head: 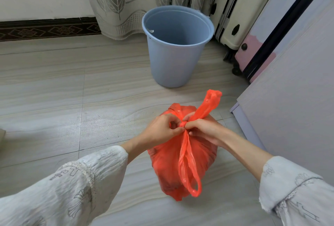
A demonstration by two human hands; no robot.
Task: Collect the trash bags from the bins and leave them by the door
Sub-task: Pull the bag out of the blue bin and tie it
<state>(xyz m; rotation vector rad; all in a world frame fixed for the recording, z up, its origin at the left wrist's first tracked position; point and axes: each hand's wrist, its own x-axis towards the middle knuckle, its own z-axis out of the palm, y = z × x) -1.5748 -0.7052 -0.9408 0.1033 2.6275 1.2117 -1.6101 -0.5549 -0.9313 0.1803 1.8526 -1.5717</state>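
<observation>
In the lower middle of the frame a full orange-red trash bag (168,164) stands on the pale tiled floor (54,99), and both hands meet at its top. The left hand (160,129) comes in from the lower left; its fingers are curled and pinch the twisted plastic at the knot (182,124). The right hand (204,130) comes in from the lower right and its fingers are also curled, pinching the same knot from the other side, so that the two hands touch each other there. One handle loop of the bag (210,103) stands up and leans toward the upper right above the knot, and the other handle loop (189,168) hangs down over the front of the bag toward the bottom of the frame. Both arms wear loose white sleeves (81,180) with a faint grey pattern. Above the bag, in the upper middle of the frame, a light blue plastic bin (173,63) stands upright on the floor, with no bag in it; a small white scrap (150,31) sticks to the inside of its rim. Behind the bin hangs a grey curtain (126,0) with a leaf pattern. To the right of the bin a cream suitcase (235,18) stands near a pale cabinet (289,90), which fills the right side of the frame.
</observation>
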